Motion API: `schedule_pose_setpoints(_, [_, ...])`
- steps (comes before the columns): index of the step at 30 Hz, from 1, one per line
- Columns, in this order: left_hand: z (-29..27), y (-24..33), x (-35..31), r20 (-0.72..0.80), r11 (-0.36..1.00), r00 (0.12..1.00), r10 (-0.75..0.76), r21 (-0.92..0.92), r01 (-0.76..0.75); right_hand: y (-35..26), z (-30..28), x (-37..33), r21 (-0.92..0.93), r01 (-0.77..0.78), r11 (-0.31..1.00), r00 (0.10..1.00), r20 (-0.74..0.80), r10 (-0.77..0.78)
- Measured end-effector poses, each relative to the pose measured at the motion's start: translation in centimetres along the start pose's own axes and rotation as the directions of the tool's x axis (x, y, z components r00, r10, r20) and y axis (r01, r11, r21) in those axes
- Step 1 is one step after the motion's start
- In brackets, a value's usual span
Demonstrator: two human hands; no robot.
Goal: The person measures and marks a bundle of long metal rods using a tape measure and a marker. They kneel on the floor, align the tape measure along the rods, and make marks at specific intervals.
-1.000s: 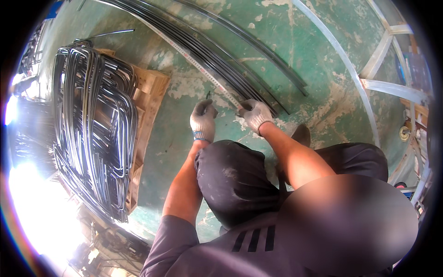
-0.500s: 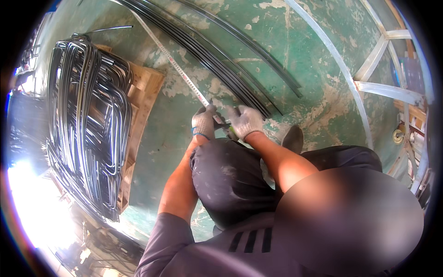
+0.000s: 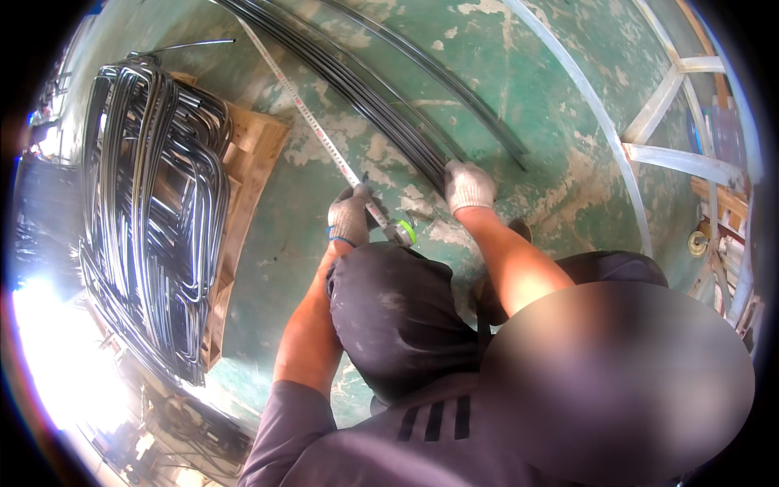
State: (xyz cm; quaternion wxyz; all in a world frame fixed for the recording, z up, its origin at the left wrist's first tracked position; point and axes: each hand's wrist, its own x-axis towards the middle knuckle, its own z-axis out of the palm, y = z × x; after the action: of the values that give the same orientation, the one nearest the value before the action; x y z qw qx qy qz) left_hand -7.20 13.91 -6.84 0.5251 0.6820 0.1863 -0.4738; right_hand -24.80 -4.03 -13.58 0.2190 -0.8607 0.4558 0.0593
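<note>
Both my hands wear pale knitted work gloves. My left hand (image 3: 350,217) is closed on the pulled-out blade of a tape measure (image 3: 403,233), whose green-edged case hangs just right of the glove. The white blade (image 3: 312,122) runs from there up to the far left, over the floor beside the metal rods. My right hand (image 3: 470,185) lies on the near ends of a bundle of long dark metal rods (image 3: 369,105), fingers curled over them. How far those fingers wrap round the rods is hidden by the glove.
At left, a wooden pallet (image 3: 250,162) bears a heap of bent shiny metal tubes (image 3: 154,211). Two more rods (image 3: 430,69) lie right of the bundle. A pale metal frame (image 3: 682,158) stands at the right. The green floor (image 3: 560,105) has worn patches.
My right hand has left the tape measure and moved right and away onto the rod ends. The tape case now shows beside my left hand, which has shifted slightly left.
</note>
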Motion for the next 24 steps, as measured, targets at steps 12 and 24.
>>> schedule_pose_setpoints(12, [0.0, -0.5, 0.4, -0.008, 1.000, 1.000, 0.002, -0.011, -0.002, 1.0, -0.2, 1.5, 0.044, -0.096, 0.994, 0.993, 0.080, 0.092])
schedule_pose_setpoints(24, [-0.2, -0.7, 0.4, -0.054, 0.999, 0.998, -0.039, -0.023, 0.038, 1.2, -2.0, 3.4, -0.207, 0.121, 0.971, 0.989, 0.104, -0.102])
